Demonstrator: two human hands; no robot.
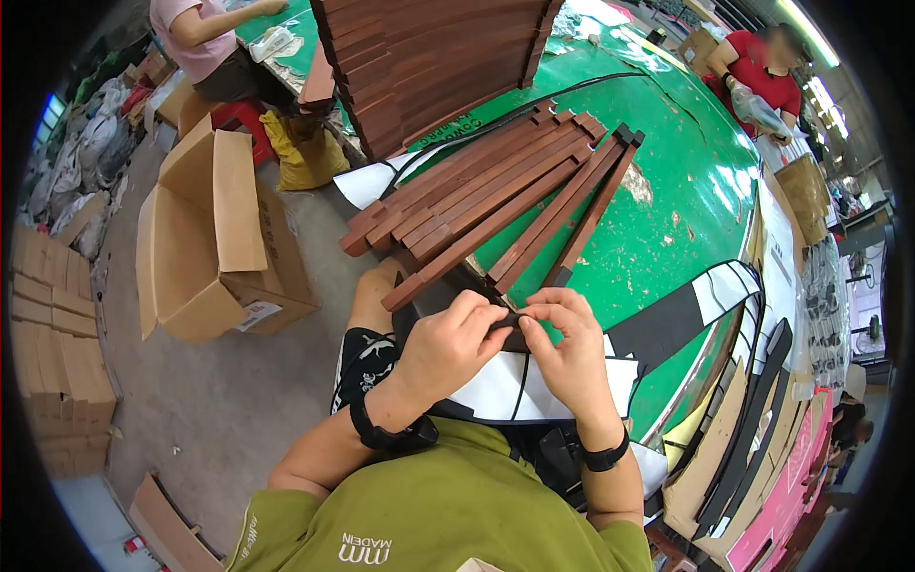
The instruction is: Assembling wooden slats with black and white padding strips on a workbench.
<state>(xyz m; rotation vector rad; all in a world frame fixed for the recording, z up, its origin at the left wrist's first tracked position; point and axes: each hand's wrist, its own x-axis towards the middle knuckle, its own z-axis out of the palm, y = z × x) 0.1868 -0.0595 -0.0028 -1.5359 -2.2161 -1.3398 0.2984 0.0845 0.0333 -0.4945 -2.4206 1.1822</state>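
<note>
My left hand (452, 345) and my right hand (570, 349) are close together in front of me, fingertips nearly meeting. Both pinch a small black piece (515, 319); the fingers hide most of it and its kind is unclear. Just beyond, long reddish-brown wooden slats (481, 205) lie fanned out on the green tabletop (691, 238), their near ends reaching toward my hands. One slat (596, 212) with dark ends lies apart at the right of the fan. A white sheet with black strips (486, 389) lies under my wrists.
Stacked slats (429, 67) rise at the back of the table. An open cardboard box (214, 243) stands on the floor at left. Black strips (748, 439) lie on cardboard at right. One person (200, 48) sits back left; another in red (762, 81) handles plastic back right.
</note>
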